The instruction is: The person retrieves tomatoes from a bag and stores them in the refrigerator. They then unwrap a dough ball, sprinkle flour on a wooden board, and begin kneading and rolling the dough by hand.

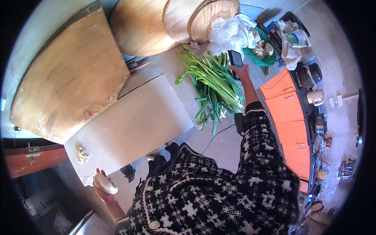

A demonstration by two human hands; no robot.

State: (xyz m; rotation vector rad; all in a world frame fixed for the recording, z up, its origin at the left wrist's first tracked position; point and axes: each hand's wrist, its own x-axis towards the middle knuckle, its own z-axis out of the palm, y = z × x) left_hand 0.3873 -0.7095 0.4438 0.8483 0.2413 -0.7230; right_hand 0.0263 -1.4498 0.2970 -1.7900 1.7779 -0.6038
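Observation:
My right hand (242, 71) reaches out over the far right of the table and grips a dark smartphone (235, 58), its screen facing up. Right beside it lies a heap of long green leafy stalks (215, 80), pale at the root ends. At the lower left, by the table's near corner, my left hand (111, 197) holds a pale, smooth, elongated thing (105, 183) whose kind I cannot make out. Its fingertips show above that thing. On the table corner close by sits a small pile of whitish pieces (82, 155).
A big wooden board (70, 74) leans at the left behind the pale table (137, 121). Round woven trays (141, 25) stand at the back. Clear plastic bags (227, 33) and a green basket (268, 59) are at the far right, near orange cabinets (288, 123) topped with pots.

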